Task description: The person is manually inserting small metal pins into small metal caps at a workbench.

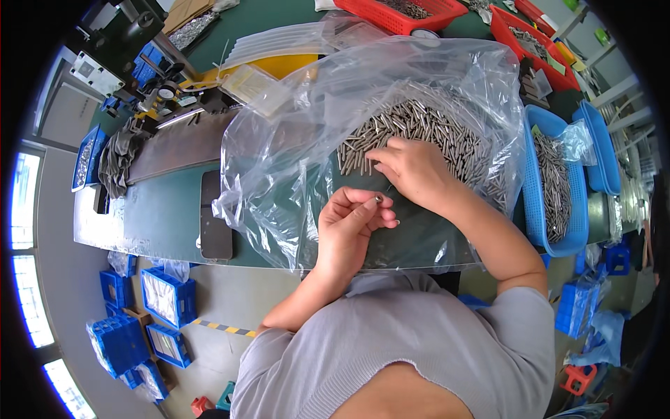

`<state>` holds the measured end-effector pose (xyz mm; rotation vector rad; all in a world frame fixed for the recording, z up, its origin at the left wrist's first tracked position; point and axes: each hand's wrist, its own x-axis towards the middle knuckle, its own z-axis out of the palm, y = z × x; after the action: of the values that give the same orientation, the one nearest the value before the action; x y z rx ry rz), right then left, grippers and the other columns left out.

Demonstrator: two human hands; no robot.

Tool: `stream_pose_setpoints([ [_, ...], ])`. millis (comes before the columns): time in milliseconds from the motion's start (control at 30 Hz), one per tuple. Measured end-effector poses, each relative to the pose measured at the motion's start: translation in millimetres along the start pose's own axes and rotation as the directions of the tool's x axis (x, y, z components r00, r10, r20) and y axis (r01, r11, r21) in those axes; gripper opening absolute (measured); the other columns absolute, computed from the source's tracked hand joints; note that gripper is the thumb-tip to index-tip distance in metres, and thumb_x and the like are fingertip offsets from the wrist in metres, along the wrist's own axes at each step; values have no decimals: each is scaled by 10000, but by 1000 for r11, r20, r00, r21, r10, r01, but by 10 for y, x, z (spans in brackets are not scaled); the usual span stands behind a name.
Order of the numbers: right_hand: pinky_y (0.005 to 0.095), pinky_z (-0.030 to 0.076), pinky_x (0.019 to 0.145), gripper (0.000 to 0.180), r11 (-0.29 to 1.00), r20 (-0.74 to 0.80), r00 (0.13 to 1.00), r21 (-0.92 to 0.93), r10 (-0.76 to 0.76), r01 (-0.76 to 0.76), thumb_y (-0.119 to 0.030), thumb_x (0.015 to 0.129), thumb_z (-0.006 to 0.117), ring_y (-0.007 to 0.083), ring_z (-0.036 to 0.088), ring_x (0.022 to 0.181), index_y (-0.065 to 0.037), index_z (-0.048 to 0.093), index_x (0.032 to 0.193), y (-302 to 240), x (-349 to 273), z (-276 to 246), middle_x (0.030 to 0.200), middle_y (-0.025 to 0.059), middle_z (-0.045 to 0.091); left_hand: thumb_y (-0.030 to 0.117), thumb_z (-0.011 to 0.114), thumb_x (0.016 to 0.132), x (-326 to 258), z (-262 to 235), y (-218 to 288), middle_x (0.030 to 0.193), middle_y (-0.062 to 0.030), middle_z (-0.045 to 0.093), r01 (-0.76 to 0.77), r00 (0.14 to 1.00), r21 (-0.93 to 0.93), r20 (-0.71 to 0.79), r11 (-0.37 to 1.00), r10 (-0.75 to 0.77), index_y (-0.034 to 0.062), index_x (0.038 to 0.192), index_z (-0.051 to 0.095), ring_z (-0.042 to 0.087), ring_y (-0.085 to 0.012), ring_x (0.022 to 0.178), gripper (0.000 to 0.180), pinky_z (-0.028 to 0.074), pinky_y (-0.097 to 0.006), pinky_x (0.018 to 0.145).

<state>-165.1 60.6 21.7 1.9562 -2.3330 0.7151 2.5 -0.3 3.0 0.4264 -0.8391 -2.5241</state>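
Observation:
A wide heap of small metal pins [419,122] lies on a clear plastic bag [279,167] spread over the green tabletop. Between thumb and fingertips, my left hand [349,222] pinches a metal pin [378,199], with only its round end showing. My right hand [417,173] is just above and to the right of it, at the near edge of the heap. Its fingers are bent together next to the closest pins, and whatever lies between them is hidden.
A blue basket [581,230] of longer metal pins stands on the right. Red baskets [399,22] with metal parts are at the back. A black phone [216,222] lies left of the bag, near a bench machine with a gauge [167,91]. Blue crates [167,297] stand on the floor.

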Motion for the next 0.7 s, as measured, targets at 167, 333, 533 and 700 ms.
stream_pose_setpoints([
  [167, 370, 484, 538, 128, 998, 5, 998, 28, -61, 61, -161, 747, 652, 252, 608, 625, -120, 666, 868, 48, -89, -62, 728, 48, 570, 9, 487, 909, -1, 20, 15, 937, -175, 631, 11, 1000, -14, -6, 1000, -11, -25, 949, 518, 643, -213, 784, 61, 547, -357, 734],
  [333, 379, 478, 541, 108, 995, -5, 999, 86, -54, 54, -204, 751, 675, 250, 602, 620, -111, 650, 800, 30, -125, -79, 714, 44, 558, 14, 487, 910, 7, 1, 13, 934, -172, 628, 0, 1000, -7, -5, 1000, 0, -20, 958, 519, 640, -207, 781, 67, 546, -350, 728],
  [533, 322, 461, 543, 96, 974, -14, 999, 223, -34, 36, -128, 767, 675, 220, 597, 626, -73, 654, 842, 73, -132, -8, 752, 62, 586, 19, 481, 916, 6, -11, -1, 935, -168, 628, 5, 1000, -21, 4, 1000, -5, -17, 962, 518, 638, -201, 779, 69, 546, -347, 728],
  [700, 237, 440, 603, 122, 665, 204, 970, 707, 134, -241, -112, 855, 625, 71, 538, 687, 10, 617, 850, 49, -119, -372, 745, 20, 579, 23, 482, 914, 0, 34, 9, 917, -159, 618, 11, 1000, 0, -18, 1000, -11, -16, 953, 549, 621, -198, 767, 86, 544, -331, 709],
])
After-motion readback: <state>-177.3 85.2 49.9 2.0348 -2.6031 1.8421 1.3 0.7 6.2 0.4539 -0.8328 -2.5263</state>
